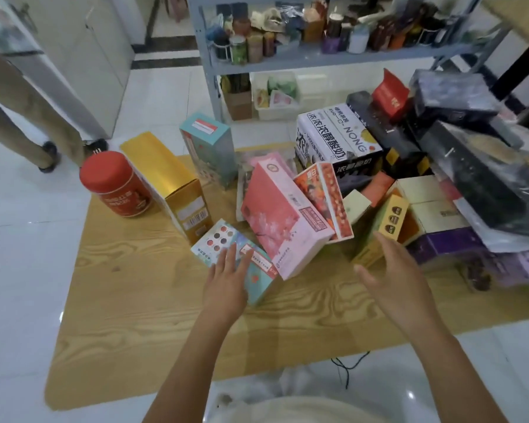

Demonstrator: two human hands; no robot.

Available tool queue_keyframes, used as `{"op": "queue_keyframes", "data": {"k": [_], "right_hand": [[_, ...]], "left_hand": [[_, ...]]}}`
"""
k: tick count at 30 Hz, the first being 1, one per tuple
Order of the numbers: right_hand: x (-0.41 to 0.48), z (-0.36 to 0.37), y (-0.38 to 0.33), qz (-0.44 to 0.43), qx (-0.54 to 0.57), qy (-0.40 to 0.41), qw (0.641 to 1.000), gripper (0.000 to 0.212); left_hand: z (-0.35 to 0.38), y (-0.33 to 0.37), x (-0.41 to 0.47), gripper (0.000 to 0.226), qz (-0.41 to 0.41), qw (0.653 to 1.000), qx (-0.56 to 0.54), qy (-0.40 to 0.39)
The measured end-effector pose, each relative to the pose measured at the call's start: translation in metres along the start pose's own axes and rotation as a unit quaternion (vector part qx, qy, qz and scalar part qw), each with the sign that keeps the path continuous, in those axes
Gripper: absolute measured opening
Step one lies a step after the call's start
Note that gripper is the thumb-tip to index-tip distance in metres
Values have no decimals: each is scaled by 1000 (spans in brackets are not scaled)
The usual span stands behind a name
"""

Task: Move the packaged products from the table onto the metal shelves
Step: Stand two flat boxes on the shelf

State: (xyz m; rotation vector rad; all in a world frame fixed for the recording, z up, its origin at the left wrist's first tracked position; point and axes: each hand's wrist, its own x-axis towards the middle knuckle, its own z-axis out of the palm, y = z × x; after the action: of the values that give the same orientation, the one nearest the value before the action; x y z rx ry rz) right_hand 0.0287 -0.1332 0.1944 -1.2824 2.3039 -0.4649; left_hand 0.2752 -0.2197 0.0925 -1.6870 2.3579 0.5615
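Observation:
Many packaged products crowd a low wooden table (135, 300). My left hand (226, 279) lies flat with fingers spread on a teal box (257, 279) near the table's middle. Next to it leans a pink box (281, 215). My right hand (388, 270) hovers open, empty, in front of a yellow box (385, 224). A red canister (116, 184), a gold box (171, 184) and a tall teal carton (208, 148) stand at the left. A white yogurt case (333, 132) sits behind. The grey metal shelves (318, 58) stand beyond the table, holding several jars and boxes.
Dark wrapped boxes (471, 166) pile up at the right. Purple boxes (452, 242) lie at the right front. Another person's legs (28, 117) stand at the far left by white cabinets (83, 56). A white bin (272, 112) sits under the shelves. The floor is glossy white tile.

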Motion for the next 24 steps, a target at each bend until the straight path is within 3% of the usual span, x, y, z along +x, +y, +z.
{"op": "queue_keyframes", "data": {"k": [6, 12, 17, 21, 24], "right_hand": [[43, -15, -20, -117, -13, 34, 993, 56], [60, 3, -61, -237, -53, 14, 970, 52], [71, 32, -80, -216, -132, -81, 964, 66], [71, 52, -93, -165, -217, -89, 958, 85], [68, 67, -101, -145, -221, -72, 962, 90]], "left_hand": [[27, 28, 3, 71, -77, 996, 29, -34], [33, 40, -25, 66, -218, 975, 10, -47], [19, 11, -27, 70, -284, 956, -57, 48], [14, -37, -21, 116, -377, 897, -216, 82], [15, -71, -9, 115, -405, 850, -332, 53]]}}
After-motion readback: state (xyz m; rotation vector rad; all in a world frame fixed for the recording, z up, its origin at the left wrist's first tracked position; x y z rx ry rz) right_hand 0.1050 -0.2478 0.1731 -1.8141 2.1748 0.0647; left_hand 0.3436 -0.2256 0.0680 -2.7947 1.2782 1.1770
